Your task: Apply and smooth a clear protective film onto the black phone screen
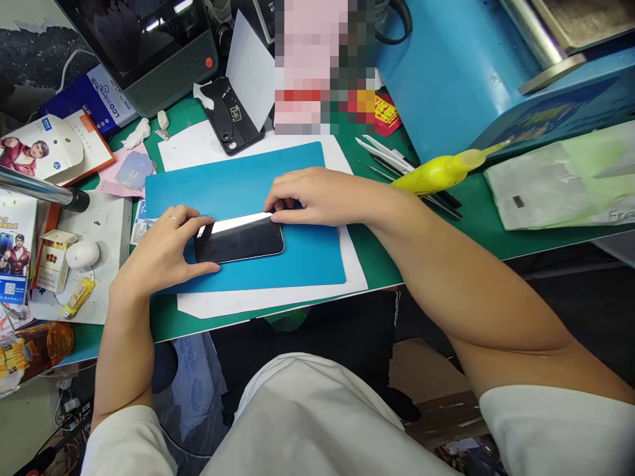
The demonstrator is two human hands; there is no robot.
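Observation:
A black smartphone (241, 241) lies face up on a blue mat (297, 261), with a bright white band along its far long edge. I cannot tell whether that band is a reflection. My left hand (171, 248), with a ring on one finger, grips the phone's left end between thumb and fingers. At the phone's far right corner, the thumb and curled fingers of my right hand (302, 198) close on the edge. Whether they also pinch something thin there is hidden.
White paper (203, 305) lies under the mat. Behind it stands an opened black phone case (233, 122). A yellow bottle with a nozzle (441, 173) and thin tools lie right, near a blue machine (446, 79). A cigarette pack (53, 261) and white earbud case (83, 254) are left.

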